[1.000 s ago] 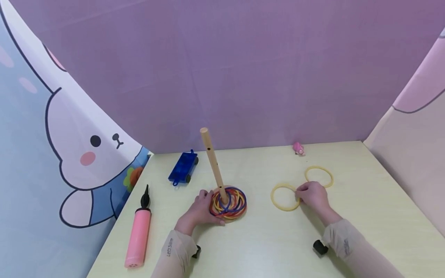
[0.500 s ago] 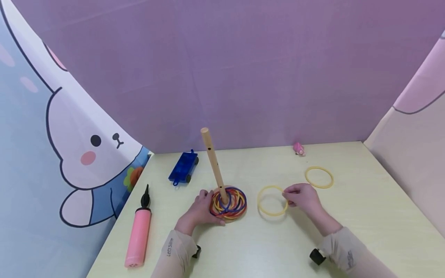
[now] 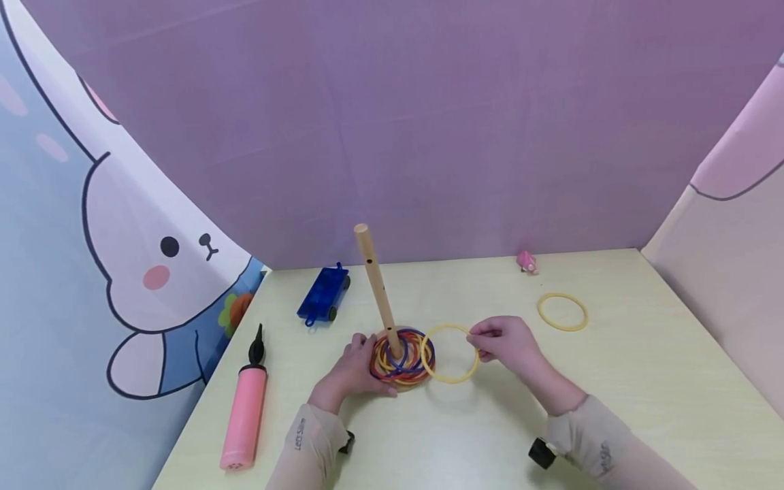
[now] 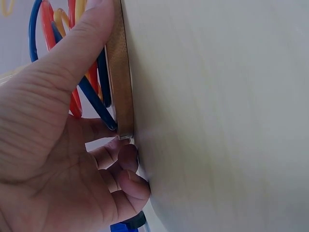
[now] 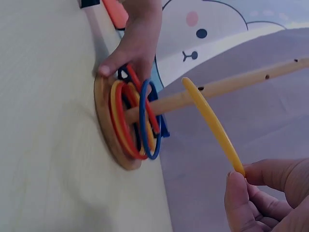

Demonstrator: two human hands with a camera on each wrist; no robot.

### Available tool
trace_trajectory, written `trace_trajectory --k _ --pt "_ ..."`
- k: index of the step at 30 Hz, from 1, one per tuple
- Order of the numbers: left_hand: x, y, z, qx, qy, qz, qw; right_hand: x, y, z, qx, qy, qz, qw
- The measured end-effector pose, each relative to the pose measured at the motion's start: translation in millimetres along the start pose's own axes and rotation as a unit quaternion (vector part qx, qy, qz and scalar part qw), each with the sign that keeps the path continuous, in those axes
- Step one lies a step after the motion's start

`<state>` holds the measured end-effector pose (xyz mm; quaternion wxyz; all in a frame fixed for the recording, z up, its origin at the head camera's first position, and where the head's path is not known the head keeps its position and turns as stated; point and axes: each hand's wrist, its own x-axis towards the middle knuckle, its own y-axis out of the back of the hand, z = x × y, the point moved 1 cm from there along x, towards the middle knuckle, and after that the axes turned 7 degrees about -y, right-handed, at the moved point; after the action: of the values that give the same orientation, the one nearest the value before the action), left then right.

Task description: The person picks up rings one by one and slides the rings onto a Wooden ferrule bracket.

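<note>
A wooden peg stands tilted on a round wooden base stacked with several red, blue and yellow rings. My left hand grips the base's left edge, thumb over the rim, fingers curled beneath. My right hand pinches a yellow ring by its right edge, holding it lifted just right of the peg. In the right wrist view the held yellow ring hangs near the peg, above the stacked rings.
A second yellow ring lies on the pale table at right. A small pink toy sits by the back wall. A blue toy car and a pink hand pump lie at left. Fabric walls enclose three sides.
My right hand has lifted the yellow ring off the table and carried it left, from beside the other ring to next to the peg. The left hand has stayed on the base.
</note>
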<state>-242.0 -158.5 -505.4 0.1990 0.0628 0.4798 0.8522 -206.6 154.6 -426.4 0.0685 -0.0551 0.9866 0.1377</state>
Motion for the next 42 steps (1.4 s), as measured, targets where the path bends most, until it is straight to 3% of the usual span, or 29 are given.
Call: trace_trajectory --k 17,25,30,37,42 --pt "-1.1 0.8 2.8 0.005 -0.005 0.003 1.0 -2.7 -28.2 -44.6 0.06 0.015 -0.043 0.997" --pt "-1.0 1.6 1.6 -0.025 0.001 0.005 0.9997 -7.2 -31.7 -91.0 0.087 0.056 -0.053 0.993" --pt "-0.6 1.3 0.1 -0.015 0.002 0.003 0.9999 -8.6 -31.4 -124.4 0.113 0.081 -0.039 0.989" --pt "-1.1 1.8 0.8 0.0 -0.004 0.001 1.0 -9.4 -28.9 -170.1 0.175 0.113 -0.018 0.978" --pt "-2.1 2.9 3.5 0.0 -0.005 0.0 1.0 -2.6 -29.8 -183.8 0.22 0.133 0.002 0.966"
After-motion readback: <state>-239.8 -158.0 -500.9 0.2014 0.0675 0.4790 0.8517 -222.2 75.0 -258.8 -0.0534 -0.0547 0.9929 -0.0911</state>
